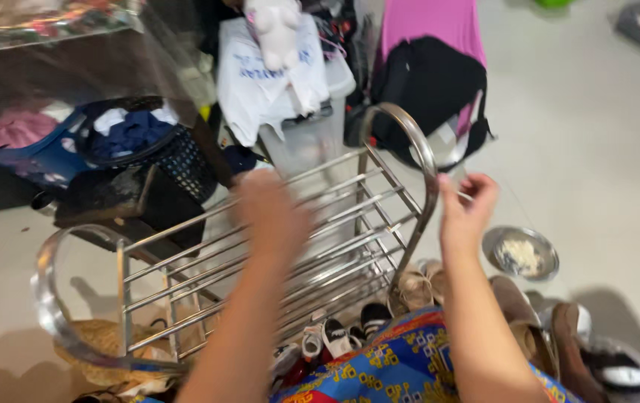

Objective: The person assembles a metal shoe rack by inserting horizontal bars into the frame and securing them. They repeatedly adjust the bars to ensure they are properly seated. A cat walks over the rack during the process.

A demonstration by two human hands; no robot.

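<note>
- Shiny steel tube shoe rack (275, 246), centre frame, tilted, curved end frames left and right.
- Left hand (271, 213) over the rack's bars, motion-blurred; can't tell finger state.
- Right hand (465, 213) right of centre, fingertips pinched together beside the rack's right loop.
- Round metal bowl (520, 254) on the floor, right; shoes along the bottom.

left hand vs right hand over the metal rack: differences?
The left hand is motion-blurred and lies over the middle rails of the metal rack; the right hand is sharper and sits at the rack's curved end hoop. The left hand's fingers cannot be made out, while the right hand's fingertips pinch together near the hoop. Whether the right hand holds anything is unclear. Both are bare, reaching forward from the person.
</note>
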